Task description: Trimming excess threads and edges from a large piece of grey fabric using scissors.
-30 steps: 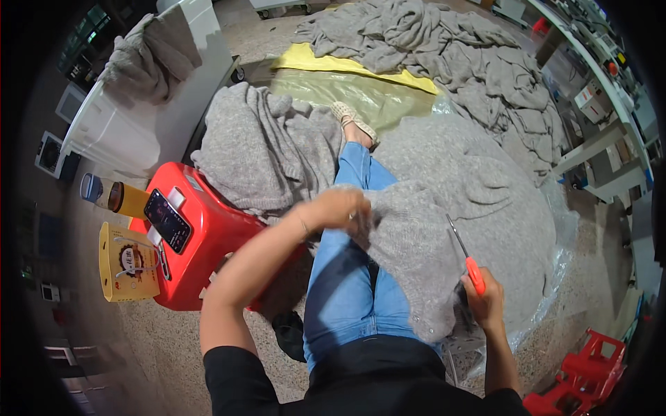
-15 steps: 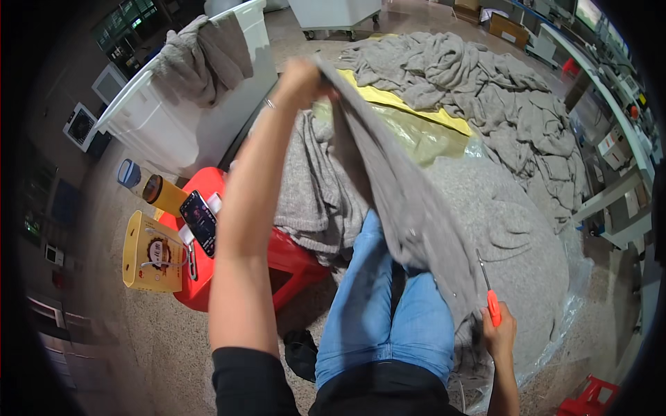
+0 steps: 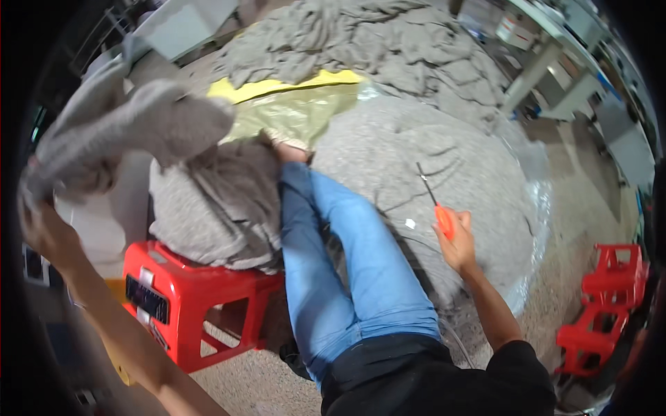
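My left hand (image 3: 52,236), raised at the far left, is closed on a grey knit garment (image 3: 139,128). The garment is blurred and swings above a heap of grey knits (image 3: 215,201) beside my left leg. In my right hand (image 3: 458,244) is an orange-handled tool (image 3: 444,220) with a thin metal shaft, its tip pointing away from me. I cannot make out its exact kind. Under it spreads a large mound of grey knit fabric (image 3: 395,139), with a small white tag (image 3: 410,224) on it.
A red plastic stool (image 3: 182,291) with a phone (image 3: 147,299) on it stands by my left leg. More red stools (image 3: 610,277) are at the right. Behind lie yellow sheeting (image 3: 291,114), another pile of grey knits (image 3: 374,41) and a white tub (image 3: 184,28). A workbench (image 3: 548,35) runs along the right.
My left hand has carried the garment from in front of me over to the far left. My right hand still grips the orange-handled tool. The view has turned to the right.
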A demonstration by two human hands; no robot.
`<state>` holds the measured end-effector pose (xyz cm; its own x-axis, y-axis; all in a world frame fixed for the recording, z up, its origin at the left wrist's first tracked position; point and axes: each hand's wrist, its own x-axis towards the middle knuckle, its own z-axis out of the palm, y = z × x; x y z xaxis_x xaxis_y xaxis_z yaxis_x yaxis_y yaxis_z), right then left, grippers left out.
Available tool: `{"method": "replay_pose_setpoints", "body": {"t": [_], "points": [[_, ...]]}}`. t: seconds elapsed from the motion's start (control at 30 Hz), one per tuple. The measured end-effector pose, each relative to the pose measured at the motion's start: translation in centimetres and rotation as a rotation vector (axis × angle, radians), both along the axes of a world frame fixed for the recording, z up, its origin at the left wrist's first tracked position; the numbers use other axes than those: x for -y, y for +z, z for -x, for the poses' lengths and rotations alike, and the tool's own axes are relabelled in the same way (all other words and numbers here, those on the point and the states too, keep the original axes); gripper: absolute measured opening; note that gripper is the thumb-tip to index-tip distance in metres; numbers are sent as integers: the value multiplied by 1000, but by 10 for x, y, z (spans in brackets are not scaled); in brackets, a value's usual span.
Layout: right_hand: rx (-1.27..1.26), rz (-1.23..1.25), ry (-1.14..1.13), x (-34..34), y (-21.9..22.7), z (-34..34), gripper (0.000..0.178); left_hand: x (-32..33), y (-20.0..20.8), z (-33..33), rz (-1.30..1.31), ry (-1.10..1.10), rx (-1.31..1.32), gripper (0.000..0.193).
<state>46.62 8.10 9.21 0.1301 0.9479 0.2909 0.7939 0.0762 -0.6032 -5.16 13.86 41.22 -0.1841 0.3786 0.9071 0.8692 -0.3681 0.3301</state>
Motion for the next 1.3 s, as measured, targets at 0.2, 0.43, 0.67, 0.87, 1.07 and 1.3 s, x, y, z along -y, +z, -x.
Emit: {"method": "replay_pose_setpoints", "body": {"t": [0.2, 0.43, 0.67, 0.87, 1.07, 1.3], "points": [[-40, 216, -43, -42, -82, -49, 46, -7, -256, 3, 598, 214, -116, 36], [304, 209, 63, -68, -190, -32, 57, 17, -347, -142, 888, -95, 25, 11], [270, 148, 24, -54, -201, -48, 32, 28, -396, -302, 1217, -725, 1700, 29], [-174, 150, 83, -22, -65, -25, 29, 15, -420, -376, 1302, -605, 1937, 52], [-33, 406, 112, 32, 18, -10, 23, -25, -408, -379, 986, -631, 2411, 57], [-148, 507, 137, 98, 75, 18, 29, -4, -375, -303, 712, -565, 2052, 32]]}}
